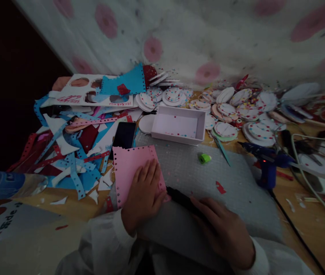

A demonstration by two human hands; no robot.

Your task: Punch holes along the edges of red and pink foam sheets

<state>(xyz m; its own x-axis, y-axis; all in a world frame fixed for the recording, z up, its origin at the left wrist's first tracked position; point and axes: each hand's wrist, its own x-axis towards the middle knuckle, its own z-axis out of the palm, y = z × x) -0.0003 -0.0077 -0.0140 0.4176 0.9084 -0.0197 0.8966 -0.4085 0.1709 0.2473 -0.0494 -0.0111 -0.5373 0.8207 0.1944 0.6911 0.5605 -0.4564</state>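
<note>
A sheet of pink paper (pixel 130 168) with small shaped holes along its edges lies in front of me. My left hand (pixel 143 191) rests flat on its right part, fingers stretched out. My right hand (pixel 222 229) is wrapped round a long black hole punch (pixel 184 200). The tip of this punch meets the lower right edge of the paper, close to my left thumb. Under both is a grey cutting mat (pixel 185 172). A dark phone (pixel 124 135) lies just beyond the paper, partly covered by it.
Behind the mat stands a shallow white box (pixel 178 124), near a green object (pixel 204 158) and teal scissors (pixel 222 151). A blue glue gun (pixel 267 164) with a cord is at right. Paper scraps (pixel 73 168) and a bottle (pixel 10 185) are left; decorated white discs (pixel 248 110) line the back.
</note>
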